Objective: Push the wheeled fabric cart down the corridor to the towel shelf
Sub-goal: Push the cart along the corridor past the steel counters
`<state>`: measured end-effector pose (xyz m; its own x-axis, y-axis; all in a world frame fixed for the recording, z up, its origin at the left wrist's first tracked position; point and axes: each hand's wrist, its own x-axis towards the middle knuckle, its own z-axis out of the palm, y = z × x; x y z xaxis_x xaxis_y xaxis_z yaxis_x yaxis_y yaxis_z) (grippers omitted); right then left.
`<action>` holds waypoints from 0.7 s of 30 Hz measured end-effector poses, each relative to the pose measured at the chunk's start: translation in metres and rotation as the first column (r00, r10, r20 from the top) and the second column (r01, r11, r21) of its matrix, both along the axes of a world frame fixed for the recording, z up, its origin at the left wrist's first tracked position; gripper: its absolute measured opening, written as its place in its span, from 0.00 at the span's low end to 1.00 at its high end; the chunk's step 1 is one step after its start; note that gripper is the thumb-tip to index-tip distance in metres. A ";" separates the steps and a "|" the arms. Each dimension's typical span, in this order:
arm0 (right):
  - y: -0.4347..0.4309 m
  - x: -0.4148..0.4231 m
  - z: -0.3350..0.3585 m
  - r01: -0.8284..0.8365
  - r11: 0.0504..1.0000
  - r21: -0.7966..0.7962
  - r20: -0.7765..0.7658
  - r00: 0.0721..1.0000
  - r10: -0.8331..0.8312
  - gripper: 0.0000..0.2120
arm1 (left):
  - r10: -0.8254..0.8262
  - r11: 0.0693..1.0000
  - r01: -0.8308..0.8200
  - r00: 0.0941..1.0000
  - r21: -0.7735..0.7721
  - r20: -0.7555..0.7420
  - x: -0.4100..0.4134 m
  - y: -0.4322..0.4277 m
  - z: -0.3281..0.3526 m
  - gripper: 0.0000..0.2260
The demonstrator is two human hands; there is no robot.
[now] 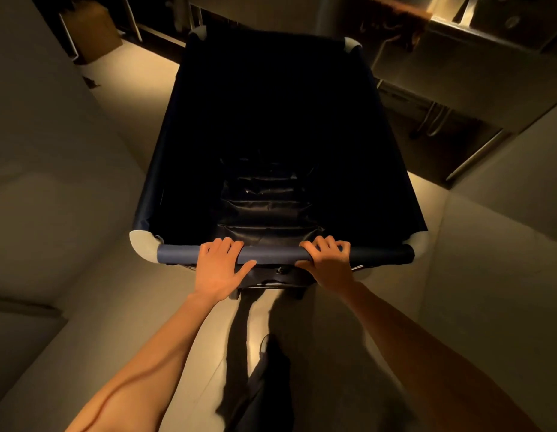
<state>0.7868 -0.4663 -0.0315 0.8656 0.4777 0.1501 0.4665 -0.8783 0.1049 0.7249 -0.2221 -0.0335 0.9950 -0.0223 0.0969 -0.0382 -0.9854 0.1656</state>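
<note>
A deep, dark navy fabric cart [177,169] with pale rounded corner caps stands right in front of me, its inside dark and apparently holding nothing. Its near rim is a padded blue bar [275,254]. My left hand [219,266] wraps over that bar left of centre, fingers curled on top and thumb below. My right hand [328,260] grips the same bar right of centre. The cart's wheels are mostly hidden beneath it. No towel shelf can be made out in the dim light.
A plain wall [46,182] runs close along the left. A cardboard box [95,29] sits on the floor far left ahead. Stainless steel counters with a sink [476,45] and metal legs line the right. Pale floor [140,88] leads ahead past the cart.
</note>
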 end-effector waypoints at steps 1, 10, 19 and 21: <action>0.001 0.012 0.001 0.003 1.000 0.010 -0.020 1.000 -0.003 0.24 | 0.005 1.000 -0.005 1.000 -0.003 -0.001 0.011 -0.001 0.001 0.30; 0.000 0.102 -0.006 -0.040 0.993 0.114 -0.039 0.998 0.044 0.22 | 0.050 0.999 -0.050 0.999 0.019 -0.018 0.096 -0.001 0.000 0.28; -0.019 0.113 -0.007 -0.103 0.984 0.146 -0.025 0.994 0.108 0.22 | 0.122 0.992 -0.120 0.991 0.029 -0.061 0.103 -0.024 0.001 0.28; -0.033 0.107 -0.009 -0.153 0.973 0.175 0.002 0.988 0.155 0.22 | 0.135 0.991 -0.134 0.990 0.024 -0.044 0.092 -0.036 0.000 0.28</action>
